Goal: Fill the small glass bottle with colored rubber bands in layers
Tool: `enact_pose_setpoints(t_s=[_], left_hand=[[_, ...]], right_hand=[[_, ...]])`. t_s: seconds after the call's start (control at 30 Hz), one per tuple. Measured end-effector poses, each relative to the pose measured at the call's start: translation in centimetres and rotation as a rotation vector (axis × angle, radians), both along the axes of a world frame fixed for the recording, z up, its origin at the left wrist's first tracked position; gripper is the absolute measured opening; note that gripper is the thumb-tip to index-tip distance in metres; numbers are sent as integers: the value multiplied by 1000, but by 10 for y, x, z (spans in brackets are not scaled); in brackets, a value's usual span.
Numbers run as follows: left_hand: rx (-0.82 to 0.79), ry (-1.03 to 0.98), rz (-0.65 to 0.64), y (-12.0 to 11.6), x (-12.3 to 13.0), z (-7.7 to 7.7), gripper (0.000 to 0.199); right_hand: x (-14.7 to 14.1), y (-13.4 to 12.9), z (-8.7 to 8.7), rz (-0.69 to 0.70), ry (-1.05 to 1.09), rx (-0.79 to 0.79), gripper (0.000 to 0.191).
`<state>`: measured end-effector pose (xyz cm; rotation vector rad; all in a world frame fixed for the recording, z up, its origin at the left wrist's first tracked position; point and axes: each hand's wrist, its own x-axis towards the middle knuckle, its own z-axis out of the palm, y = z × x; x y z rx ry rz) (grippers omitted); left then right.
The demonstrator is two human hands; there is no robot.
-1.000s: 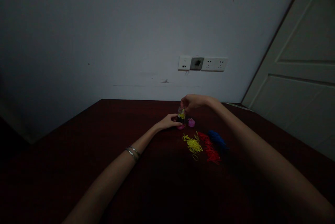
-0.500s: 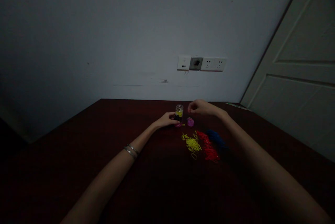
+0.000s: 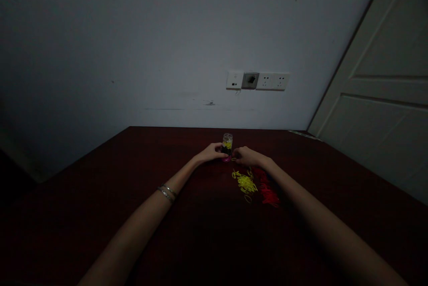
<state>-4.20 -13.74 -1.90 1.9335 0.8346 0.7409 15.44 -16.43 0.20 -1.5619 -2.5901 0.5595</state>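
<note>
A small clear glass jar [image 3: 227,138] stands upright and uncapped on the dark red table, with yellow and black bands inside and pink at its bottom. My left hand [image 3: 211,153] is closed around its left side. Just right of the jar's foot, my right hand [image 3: 248,156] is low at the table, fingertips drawn together at a single yellow rubber band [image 3: 233,159]. Nearer to me lie a loose pile of yellow rubber bands [image 3: 246,183] and a pile of red rubber bands [image 3: 268,191], partly behind my right forearm. The purple lid and blue pile are hidden behind my right hand and arm.
The dark red table [image 3: 167,143] reaches back to a pale wall [image 3: 174,54]. Wall sockets [image 3: 272,81] are set above its back edge. On the right stands a white panelled door [image 3: 381,98].
My right hand has come down and left from above the purple lid to the single yellow band beside the jar. My left hand still holds the jar, which has shifted slightly left.
</note>
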Motion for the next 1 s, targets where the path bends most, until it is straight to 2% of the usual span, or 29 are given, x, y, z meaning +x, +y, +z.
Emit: enact_pose_setpoints(t_s=[0.17, 0.33, 0.47, 0.53, 0.6, 0.73, 0.83, 0.9, 1.0], left_hand=[[-8, -28, -14, -1, 0, 0, 43], [-19, -13, -61, -1, -4, 6, 53], [-80, 88, -81, 6, -24, 24, 60], [-62, 178, -12, 6, -36, 38, 50], [-34, 309, -19, 2, -43, 53, 36], [52, 505, -136, -25, -29, 70, 25], [300, 654, -100, -49, 1, 66, 22], [488, 792, -32, -62, 20, 55, 23], [642, 931, -14, -71, 40, 33, 25]], right_hand=[[-5, 3, -2, 18, -73, 91, 15], [5, -5, 9, 17, -56, 68, 16], [20, -19, 24, 20, 9, -58, 17], [28, -25, 30, -28, 22, -180, 19], [34, -28, 33, -74, 20, -272, 22], [38, -26, 31, -127, -33, -272, 24], [36, -24, 26, -127, -73, -191, 21], [35, -23, 22, -107, -70, -138, 18], [37, -21, 14, -95, -50, -51, 15]])
